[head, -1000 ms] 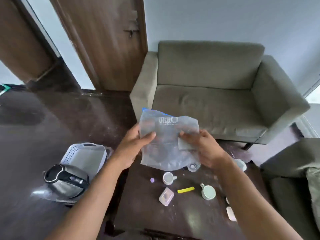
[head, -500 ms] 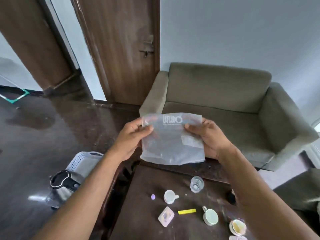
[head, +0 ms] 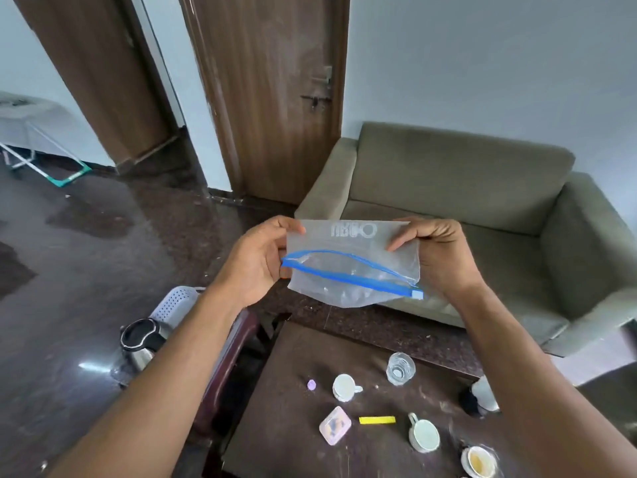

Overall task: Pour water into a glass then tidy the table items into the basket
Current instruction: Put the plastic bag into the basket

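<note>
1. Holding the clear plastic zip bag with the blue seal (head: pixel 351 267) above the desk (head: pixel 293 429), your left hand (head: pixel 255 263) and right hand (head: pixel 437 257) each pinched an upper corner.
2. It looked light, limp and slippery; you did best gripping beside the half-open seal.

The wall (head: pixel 482 56) is plain and pale blue-grey, far above the fingertips. A brown wooden door (head: pixel 272 98) with a metal latch (head: pixel 319 94) stands beyond the fingers, a little to the left. Another wooden door panel (head: pixel 100 81) leans open further left, with bright light between the two. An olive-green sofa (head: pixel 465 188) stands behind the fingers and to their right, against the wall. The floor (head: pixel 69 270) is dark brown polished stone, left of the fingers and below them, and it reflects a small bright spot. A white frame with teal corner (head: pixel 51 167) stands at the far left.
</note>
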